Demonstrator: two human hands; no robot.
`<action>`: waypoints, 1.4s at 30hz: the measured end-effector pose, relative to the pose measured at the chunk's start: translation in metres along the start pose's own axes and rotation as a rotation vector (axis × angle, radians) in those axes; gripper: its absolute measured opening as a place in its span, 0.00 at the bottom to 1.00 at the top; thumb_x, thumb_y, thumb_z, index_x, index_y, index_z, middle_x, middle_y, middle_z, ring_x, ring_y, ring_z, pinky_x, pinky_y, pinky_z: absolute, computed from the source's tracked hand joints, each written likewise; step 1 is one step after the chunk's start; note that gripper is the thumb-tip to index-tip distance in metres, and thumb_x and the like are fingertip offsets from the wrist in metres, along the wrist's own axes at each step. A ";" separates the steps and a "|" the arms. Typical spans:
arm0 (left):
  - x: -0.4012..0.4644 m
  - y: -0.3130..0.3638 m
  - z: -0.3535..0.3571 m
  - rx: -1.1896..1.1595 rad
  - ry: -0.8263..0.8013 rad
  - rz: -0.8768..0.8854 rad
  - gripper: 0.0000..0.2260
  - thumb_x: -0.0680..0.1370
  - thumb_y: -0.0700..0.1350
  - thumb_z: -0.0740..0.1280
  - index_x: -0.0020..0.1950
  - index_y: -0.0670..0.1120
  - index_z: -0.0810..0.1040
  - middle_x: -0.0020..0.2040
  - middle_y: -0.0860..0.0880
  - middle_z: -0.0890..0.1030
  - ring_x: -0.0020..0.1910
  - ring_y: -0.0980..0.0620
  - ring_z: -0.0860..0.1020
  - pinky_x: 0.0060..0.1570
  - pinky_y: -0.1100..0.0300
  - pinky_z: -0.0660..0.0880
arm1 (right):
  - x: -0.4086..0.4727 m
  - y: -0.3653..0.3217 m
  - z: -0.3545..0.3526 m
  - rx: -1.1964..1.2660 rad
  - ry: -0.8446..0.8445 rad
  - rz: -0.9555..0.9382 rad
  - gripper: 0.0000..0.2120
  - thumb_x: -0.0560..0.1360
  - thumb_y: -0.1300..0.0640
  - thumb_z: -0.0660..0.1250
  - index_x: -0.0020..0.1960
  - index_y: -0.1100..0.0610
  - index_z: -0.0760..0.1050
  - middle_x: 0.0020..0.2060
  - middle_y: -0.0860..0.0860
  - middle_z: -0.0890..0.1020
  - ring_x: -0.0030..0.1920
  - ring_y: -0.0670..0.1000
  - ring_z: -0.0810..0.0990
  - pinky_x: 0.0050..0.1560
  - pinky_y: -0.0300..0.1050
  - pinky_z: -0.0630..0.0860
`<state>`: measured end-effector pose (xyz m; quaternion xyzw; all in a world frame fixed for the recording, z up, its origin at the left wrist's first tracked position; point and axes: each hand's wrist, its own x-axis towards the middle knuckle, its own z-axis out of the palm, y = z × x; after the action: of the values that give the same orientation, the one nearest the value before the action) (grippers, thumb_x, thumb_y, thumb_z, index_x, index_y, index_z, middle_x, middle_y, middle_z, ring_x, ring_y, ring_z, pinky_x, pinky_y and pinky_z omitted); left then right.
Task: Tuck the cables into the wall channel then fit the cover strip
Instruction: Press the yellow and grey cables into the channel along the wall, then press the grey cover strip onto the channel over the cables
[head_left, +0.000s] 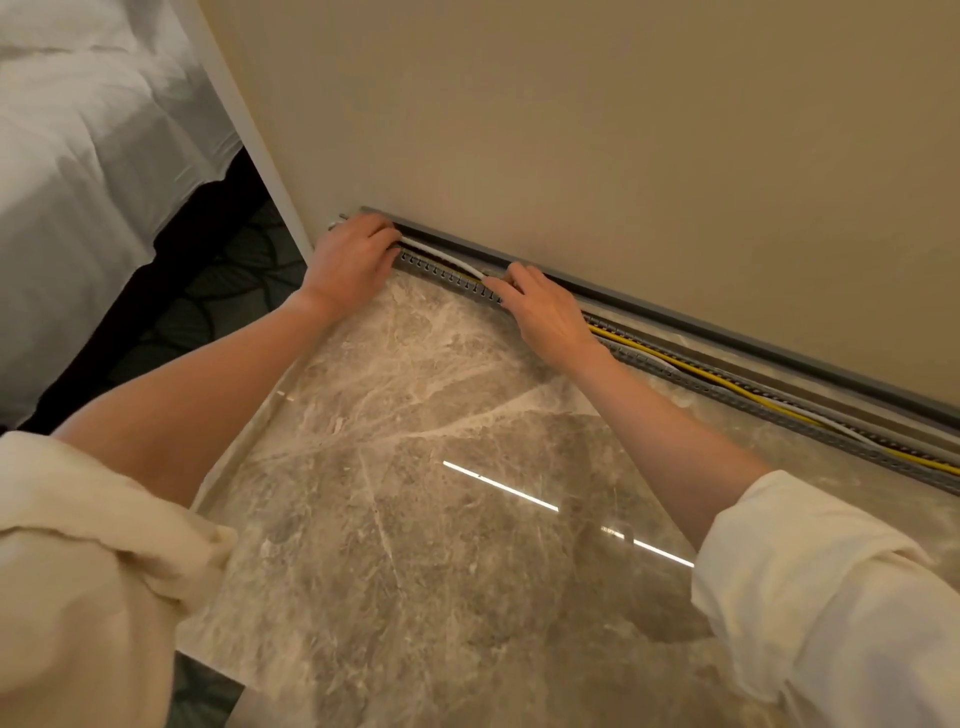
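A grey slotted channel (447, 278) runs along the foot of the beige wall, from the wall's left corner down to the right edge. A white cable (452, 258) and a yellow cable (675, 364) lie in it. A grey strip (675, 315) sits just above, against the wall. My left hand (353, 254) rests on the channel's left end with its fingers curled onto the white cable. My right hand (545, 306) lies further right, fingertips pressing the cables down at the channel's slotted edge. The cable under both hands is hidden.
A glossy marble floor tile (415, 467) spreads below the channel. A bed with white sheets (78, 182) stands at the left, with dark patterned carpet (218, 280) beside it. Cream sleeves cover both upper arms.
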<state>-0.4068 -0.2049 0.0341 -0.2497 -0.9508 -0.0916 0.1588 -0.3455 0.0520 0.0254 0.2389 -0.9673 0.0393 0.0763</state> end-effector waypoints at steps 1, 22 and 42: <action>-0.002 0.000 0.001 -0.012 0.001 -0.010 0.11 0.78 0.41 0.61 0.56 0.38 0.78 0.55 0.39 0.80 0.53 0.38 0.78 0.55 0.45 0.75 | 0.000 0.000 0.000 -0.002 -0.005 0.005 0.28 0.69 0.71 0.70 0.67 0.60 0.69 0.51 0.57 0.77 0.47 0.56 0.76 0.33 0.42 0.66; 0.000 0.074 -0.003 -0.034 -0.040 -0.003 0.20 0.71 0.35 0.62 0.63 0.38 0.73 0.59 0.38 0.78 0.60 0.38 0.73 0.62 0.45 0.68 | -0.087 0.032 -0.020 0.043 0.055 0.195 0.22 0.75 0.65 0.64 0.68 0.61 0.66 0.59 0.60 0.73 0.57 0.59 0.73 0.56 0.52 0.75; 0.070 0.368 0.029 -0.224 -0.184 0.501 0.17 0.78 0.40 0.62 0.66 0.39 0.70 0.62 0.38 0.75 0.62 0.39 0.72 0.62 0.46 0.70 | -0.361 0.168 -0.084 -0.028 0.211 0.978 0.19 0.75 0.65 0.63 0.66 0.66 0.68 0.57 0.65 0.72 0.59 0.63 0.71 0.63 0.55 0.69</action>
<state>-0.2869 0.1498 0.0663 -0.5000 -0.8539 -0.1308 0.0612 -0.0978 0.3746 0.0412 -0.2487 -0.9535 0.0812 0.1495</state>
